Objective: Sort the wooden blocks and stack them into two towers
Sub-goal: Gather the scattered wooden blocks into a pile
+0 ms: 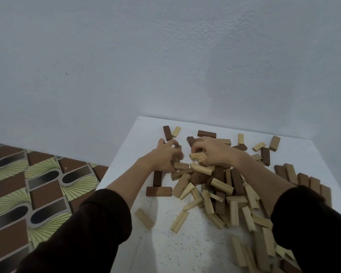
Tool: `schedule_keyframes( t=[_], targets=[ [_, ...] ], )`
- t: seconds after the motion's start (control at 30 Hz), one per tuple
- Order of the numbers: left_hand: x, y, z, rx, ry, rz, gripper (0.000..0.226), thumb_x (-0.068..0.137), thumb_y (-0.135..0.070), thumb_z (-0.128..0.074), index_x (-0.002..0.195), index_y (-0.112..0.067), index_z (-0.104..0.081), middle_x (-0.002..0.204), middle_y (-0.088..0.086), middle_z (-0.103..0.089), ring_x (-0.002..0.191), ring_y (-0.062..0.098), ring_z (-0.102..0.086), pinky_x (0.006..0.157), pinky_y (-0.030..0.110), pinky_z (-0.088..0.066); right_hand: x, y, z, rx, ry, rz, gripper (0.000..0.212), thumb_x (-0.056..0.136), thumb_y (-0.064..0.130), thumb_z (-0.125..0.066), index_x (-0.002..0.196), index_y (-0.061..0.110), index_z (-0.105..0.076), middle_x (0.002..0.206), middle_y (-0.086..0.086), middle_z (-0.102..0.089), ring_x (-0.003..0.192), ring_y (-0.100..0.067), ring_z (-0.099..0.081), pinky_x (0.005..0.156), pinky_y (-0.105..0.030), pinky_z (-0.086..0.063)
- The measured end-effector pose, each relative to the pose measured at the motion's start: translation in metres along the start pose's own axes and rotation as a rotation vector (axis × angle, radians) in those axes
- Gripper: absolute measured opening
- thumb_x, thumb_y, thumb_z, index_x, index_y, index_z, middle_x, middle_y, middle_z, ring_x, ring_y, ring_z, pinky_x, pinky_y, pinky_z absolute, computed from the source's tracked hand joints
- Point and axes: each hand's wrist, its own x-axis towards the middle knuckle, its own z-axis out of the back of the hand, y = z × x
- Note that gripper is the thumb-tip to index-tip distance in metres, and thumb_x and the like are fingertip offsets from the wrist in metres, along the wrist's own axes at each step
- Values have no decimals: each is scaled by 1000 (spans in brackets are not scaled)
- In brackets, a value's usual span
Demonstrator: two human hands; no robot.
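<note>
I have both hands in the far part of the heap of blocks (215, 186), which sprawls over the right side of the counter (161, 245); the left hand (164, 155) curls round a dark block (176, 156), the right hand (217, 152) clutches pale blocks (197, 155), the two close together yet apart; pale pieces crowd towards my right and near me, axes lying every which way; I judge no tower begun; no box or tray in sight.
</note>
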Motion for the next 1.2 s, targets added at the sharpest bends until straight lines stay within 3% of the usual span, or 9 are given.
schedule_keyframes(
  t=[0.1,0.23,0.4,0.5,0.6,0.7,0.83,1.0,1.2],
  targets=[
    [-6,-2,2,-77,-50,0,48,72,-22,-72,117,-27,-56,134,-1,-33,119,28,-27,102,40,-32,-8,4,5,28,-28,4,38,73,7,-68,103,28,-57,107,2,-49,99,-16,-48,75,-26,-41],
    [-15,-10,6,-119,-62,-10,47,75,-25,-74,119,-24,-55,134,-1,-34,114,25,-23,97,32,-28,-25,16,14,15,-25,21,39,75,8,-68,109,24,-59,107,2,-48,97,-17,-49,77,-27,-43],
    [-23,-12,-2,-137,-30,-39,50,70,-25,-78,116,-25,-57,130,-1,-34,117,24,-27,99,29,-24,-46,33,14,-46,109,41,34,78,13,-69,108,25,-59,100,0,-42,95,-19,-48,82,-34,-47],
    [-28,-13,-10,-218,-25,-58,48,63,-25,-73,110,-24,-61,129,-1,-36,121,20,-29,95,23,-19,-54,39,7,-170,198,42,36,79,6,-63,109,25,-58,103,-2,-38,99,-21,-42,83,-36,-46],
    [-36,-18,-12,-440,-83,-7,27,71,-8,-73,93,-23,-65,130,0,-39,117,18,-32,96,25,-27,-60,41,6,-217,278,29,38,78,2,-62,111,21,-61,108,-5,-38,97,-19,-40,73,-25,-42],
    [-40,-20,-8,-643,-171,31,31,72,8,-65,82,-21,-63,125,2,-42,114,17,-40,94,29,-35,-61,38,8,-157,277,31,31,81,7,-64,110,18,-64,104,-2,-41,93,-16,-43,65,-20,-37],
    [-36,-17,-1,-680,-258,90,37,74,10,-57,101,-16,-63,124,5,-44,116,15,-39,95,25,-32,-56,20,18,21,121,-26,24,83,11,-64,104,22,-63,102,5,-47,96,-12,-47,78,-24,-41],
    [-8,3,4,-621,-404,274,42,78,-16,-61,120,-19,-56,130,7,-46,124,26,-38,100,32,-33,-27,-14,26,23,-159,-209,36,85,5,-61,120,8,-54,122,-13,-49,109,-25,-50,85,-31,-42],
    [28,9,11,-499,-436,427,60,87,-27,-63,139,-16,-35,140,17,-32,130,33,-27,102,38,-31,6,-41,15,6,-128,-321,65,80,24,-71,133,11,-37,129,-13,-39,117,-29,-41,95,-41,-41]
  ],
)
